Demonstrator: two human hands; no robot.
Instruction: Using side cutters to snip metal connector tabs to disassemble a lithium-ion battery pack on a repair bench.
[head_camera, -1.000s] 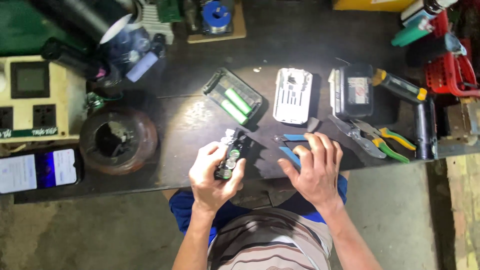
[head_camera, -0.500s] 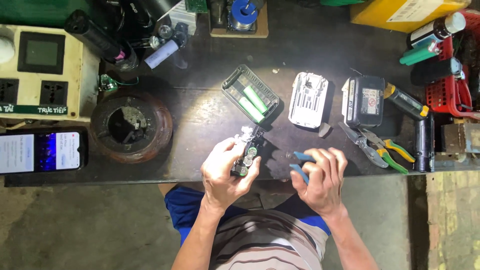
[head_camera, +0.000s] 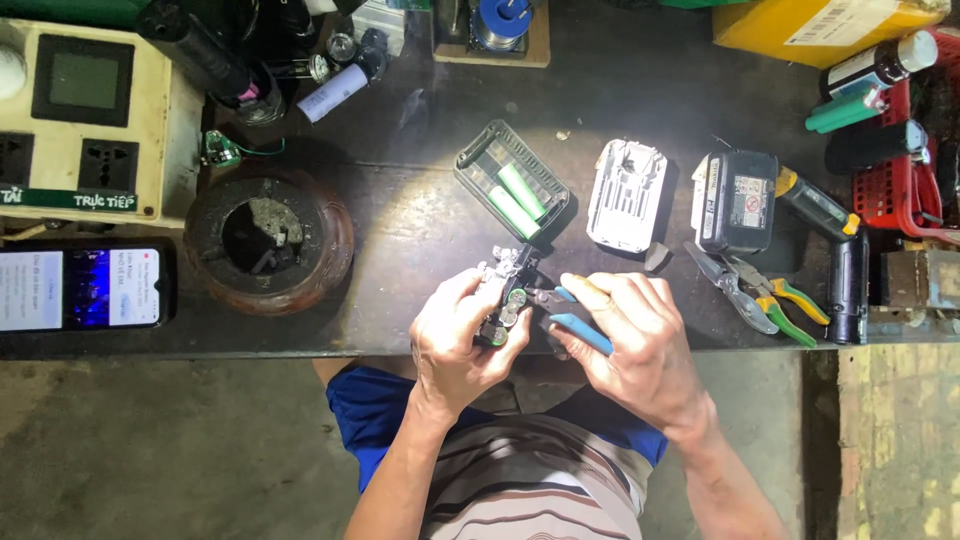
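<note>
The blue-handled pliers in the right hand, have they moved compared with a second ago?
Yes. The blue-handled pliers have come leftward, closer to the green-celled battery pack in the left hand, judged against the white battery cover lying on the dark table.

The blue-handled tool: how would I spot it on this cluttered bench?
Start at the dark workbench and go to its near edge, where the two hands meet. The blue-handled tool is in the right hand, nose at the cell pack that the left hand holds. The green-and-yellow-handled pliers lie unheld further right.
</note>
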